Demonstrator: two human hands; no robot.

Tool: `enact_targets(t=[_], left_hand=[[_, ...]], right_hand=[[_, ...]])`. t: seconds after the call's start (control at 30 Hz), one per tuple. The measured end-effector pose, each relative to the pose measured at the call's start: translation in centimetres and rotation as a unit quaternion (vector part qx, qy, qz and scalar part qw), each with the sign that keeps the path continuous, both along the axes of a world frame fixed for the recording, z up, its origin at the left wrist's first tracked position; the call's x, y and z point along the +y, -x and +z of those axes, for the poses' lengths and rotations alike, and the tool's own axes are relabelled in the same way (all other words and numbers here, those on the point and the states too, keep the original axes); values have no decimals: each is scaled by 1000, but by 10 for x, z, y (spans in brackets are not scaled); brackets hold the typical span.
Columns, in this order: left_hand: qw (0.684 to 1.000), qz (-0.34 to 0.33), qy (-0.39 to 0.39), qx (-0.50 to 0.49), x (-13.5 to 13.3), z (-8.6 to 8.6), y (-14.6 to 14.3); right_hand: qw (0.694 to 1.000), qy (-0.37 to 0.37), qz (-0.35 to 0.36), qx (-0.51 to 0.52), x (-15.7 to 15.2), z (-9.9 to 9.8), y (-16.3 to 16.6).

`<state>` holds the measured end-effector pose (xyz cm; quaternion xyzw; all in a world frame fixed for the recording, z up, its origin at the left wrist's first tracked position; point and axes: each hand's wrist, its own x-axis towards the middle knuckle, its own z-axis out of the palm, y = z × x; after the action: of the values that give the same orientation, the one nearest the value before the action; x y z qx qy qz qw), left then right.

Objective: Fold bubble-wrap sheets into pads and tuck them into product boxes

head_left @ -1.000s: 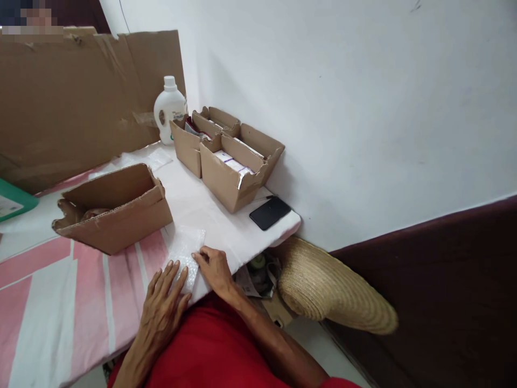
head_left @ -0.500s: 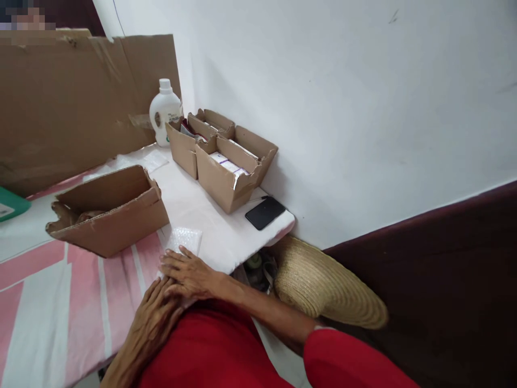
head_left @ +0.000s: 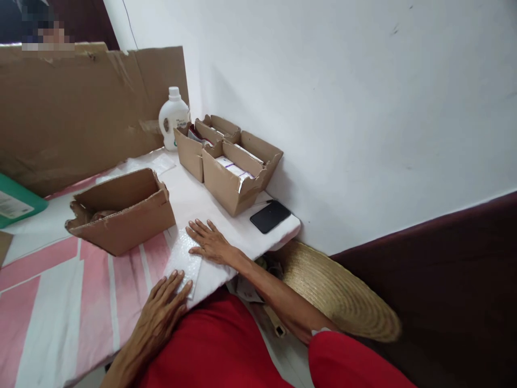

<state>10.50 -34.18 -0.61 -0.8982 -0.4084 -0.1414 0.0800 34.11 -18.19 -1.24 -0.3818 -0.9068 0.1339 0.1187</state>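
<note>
Prob. pressing bubble wrap (head_left: 181,260) flat betw. flat-laid L hand (head_left: 165,302) and splayed R hand (head_left: 212,245), gripping nothing w/ either. Next, prob. needs light edge pinch nr R hand.

Soft, even light, with faint shadows on the white wall (head_left: 343,118)

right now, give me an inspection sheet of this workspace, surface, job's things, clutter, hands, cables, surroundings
Surface: pink-and-white cloth, spread out
Job's things: bubble wrap, lying flat under the fingers
Clutter: open cardboard box, phone, white bottle, green container
Hands: left hand on the wrap's near end, right hand on its far end, both flat
Cables: thin dark line at the back, possibly a cord
Surroundings: white wall, large cardboard sheet
</note>
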Motion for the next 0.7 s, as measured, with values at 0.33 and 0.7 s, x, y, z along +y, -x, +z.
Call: enact_targets(t=[0.33,0.7], left_hand=[[998,-61,-24,12,18,34,20],[994,-66,-11,-88,43,77,-8]], right_hand=[[988,-69,38,132,-69,12,-27],[977,-29,6,212,-105,10,-16]])
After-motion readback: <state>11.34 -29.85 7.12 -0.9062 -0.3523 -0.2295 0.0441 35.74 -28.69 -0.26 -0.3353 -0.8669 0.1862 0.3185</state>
